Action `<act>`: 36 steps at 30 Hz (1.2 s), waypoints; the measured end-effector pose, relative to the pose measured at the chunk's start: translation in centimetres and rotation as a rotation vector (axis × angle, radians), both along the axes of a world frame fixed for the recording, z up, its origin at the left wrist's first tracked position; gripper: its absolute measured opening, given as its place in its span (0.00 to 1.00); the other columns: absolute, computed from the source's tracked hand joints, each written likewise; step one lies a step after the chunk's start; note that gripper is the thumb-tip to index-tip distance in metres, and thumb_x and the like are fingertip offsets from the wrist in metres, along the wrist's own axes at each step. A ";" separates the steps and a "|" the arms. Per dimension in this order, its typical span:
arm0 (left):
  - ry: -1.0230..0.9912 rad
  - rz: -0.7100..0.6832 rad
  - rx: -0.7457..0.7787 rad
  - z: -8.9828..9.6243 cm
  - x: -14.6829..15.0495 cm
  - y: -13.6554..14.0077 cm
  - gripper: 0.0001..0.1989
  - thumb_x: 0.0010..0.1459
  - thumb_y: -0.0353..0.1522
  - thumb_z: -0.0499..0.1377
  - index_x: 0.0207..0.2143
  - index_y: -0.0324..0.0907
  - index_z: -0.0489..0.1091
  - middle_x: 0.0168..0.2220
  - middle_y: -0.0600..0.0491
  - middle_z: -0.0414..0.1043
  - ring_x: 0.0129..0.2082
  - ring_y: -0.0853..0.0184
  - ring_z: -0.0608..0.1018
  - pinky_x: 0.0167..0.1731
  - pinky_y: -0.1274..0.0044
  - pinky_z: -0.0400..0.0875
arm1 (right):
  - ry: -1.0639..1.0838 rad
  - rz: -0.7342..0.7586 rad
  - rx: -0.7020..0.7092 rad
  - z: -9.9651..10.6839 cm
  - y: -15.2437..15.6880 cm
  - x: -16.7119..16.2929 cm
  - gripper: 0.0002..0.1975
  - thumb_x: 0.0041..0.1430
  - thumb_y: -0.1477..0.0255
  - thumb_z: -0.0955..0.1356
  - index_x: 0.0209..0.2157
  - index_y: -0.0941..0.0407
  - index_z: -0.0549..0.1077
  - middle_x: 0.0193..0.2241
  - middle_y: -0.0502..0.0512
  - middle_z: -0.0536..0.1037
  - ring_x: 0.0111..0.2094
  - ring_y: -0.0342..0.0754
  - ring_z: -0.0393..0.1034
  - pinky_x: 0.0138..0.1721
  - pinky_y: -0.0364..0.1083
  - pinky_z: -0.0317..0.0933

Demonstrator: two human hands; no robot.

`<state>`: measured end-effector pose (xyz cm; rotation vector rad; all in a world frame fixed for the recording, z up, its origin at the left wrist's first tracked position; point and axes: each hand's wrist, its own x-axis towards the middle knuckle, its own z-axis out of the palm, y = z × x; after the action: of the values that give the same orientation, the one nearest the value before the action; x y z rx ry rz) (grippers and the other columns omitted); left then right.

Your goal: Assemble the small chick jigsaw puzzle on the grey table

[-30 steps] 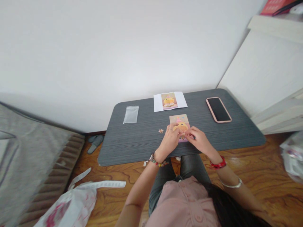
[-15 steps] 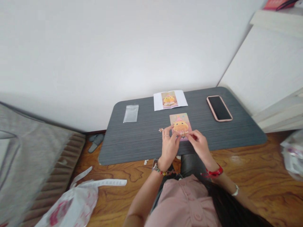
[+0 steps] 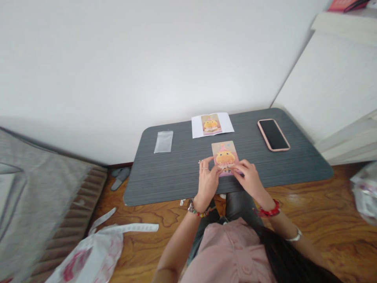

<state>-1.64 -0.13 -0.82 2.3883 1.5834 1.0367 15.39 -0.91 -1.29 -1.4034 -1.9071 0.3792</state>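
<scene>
A small jigsaw puzzle [image 3: 225, 151] with a yellow cartoon figure in a pink hat lies flat on the dark table. Dark gaps show near its lower edge, between my fingertips. My left hand [image 3: 207, 180] holds the puzzle's left side, index finger at the edge and thumb at the lower left. On the lower right, my right hand [image 3: 249, 177] has thumb and fingers closed on the puzzle; whether a separate piece is between them is hidden. A loose puzzle piece [image 3: 200, 161] is partly covered by my left fingers.
Behind the puzzle lies a folded paper [image 3: 226, 122] printed with a similar picture. A clear zip bag [image 3: 163, 142] is at the table's left, a pink-cased phone [image 3: 273, 135] at its right. The dark table [image 3: 176, 173] stands against a white wall.
My right fingers have shifted slightly left over the puzzle's lower edge. The left hand has moved slightly left and now covers more of the loose piece.
</scene>
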 end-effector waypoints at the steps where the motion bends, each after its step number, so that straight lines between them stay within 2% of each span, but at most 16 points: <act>1: 0.009 -0.002 0.000 0.0 -0.1 0.1 0.03 0.55 0.27 0.56 0.29 0.41 0.69 0.50 0.47 0.58 0.51 0.59 0.62 0.49 0.61 0.63 | -0.060 0.030 0.025 -0.2 0.2 0.2 0.08 0.58 0.70 0.63 0.34 0.54 0.73 0.32 0.54 0.71 0.37 0.49 0.66 0.38 0.48 0.54; 5: 0.037 -0.007 -0.003 -0.3 -0.1 0.5 0.04 0.54 0.26 0.57 0.28 0.40 0.69 0.50 0.47 0.59 0.50 0.58 0.62 0.48 0.62 0.64 | -0.196 0.076 0.086 -1.0 0.8 0.6 0.08 0.59 0.70 0.63 0.33 0.55 0.74 0.32 0.55 0.71 0.37 0.48 0.65 0.38 0.48 0.52; 11: 0.061 -0.014 -0.019 -0.7 0.0 0.6 0.03 0.53 0.26 0.57 0.29 0.40 0.70 0.50 0.47 0.60 0.50 0.58 0.63 0.50 0.61 0.63 | -0.250 0.069 0.117 -1.7 0.9 0.4 0.10 0.61 0.70 0.62 0.34 0.55 0.74 0.32 0.55 0.71 0.37 0.47 0.64 0.38 0.47 0.50; 19: 0.058 0.006 -0.046 -1.0 -0.1 0.7 0.06 0.55 0.27 0.56 0.29 0.42 0.72 0.49 0.48 0.61 0.50 0.58 0.63 0.50 0.60 0.62 | -0.328 0.070 0.099 -1.3 1.4 0.0 0.10 0.60 0.71 0.62 0.31 0.55 0.75 0.32 0.56 0.72 0.36 0.48 0.63 0.37 0.47 0.48; 29: 0.094 0.028 -0.065 -1.2 0.0 0.6 0.08 0.55 0.27 0.55 0.30 0.43 0.73 0.48 0.48 0.63 0.49 0.59 0.65 0.54 0.59 0.57 | -0.446 0.073 0.001 -1.1 1.9 -0.5 0.08 0.58 0.72 0.64 0.31 0.55 0.75 0.33 0.55 0.72 0.36 0.47 0.63 0.36 0.47 0.46; 36: 0.115 0.009 -0.068 -1.5 -0.2 0.3 0.08 0.56 0.28 0.54 0.32 0.44 0.74 0.48 0.49 0.63 0.49 0.60 0.65 0.53 0.59 0.58 | -0.466 0.078 0.011 -1.1 2.0 -0.6 0.08 0.58 0.73 0.64 0.30 0.55 0.75 0.31 0.55 0.72 0.35 0.48 0.63 0.35 0.47 0.45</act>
<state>-1.83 0.21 -2.30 2.4378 1.6396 0.8462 14.79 1.11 -2.38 -1.5079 -2.3352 0.0780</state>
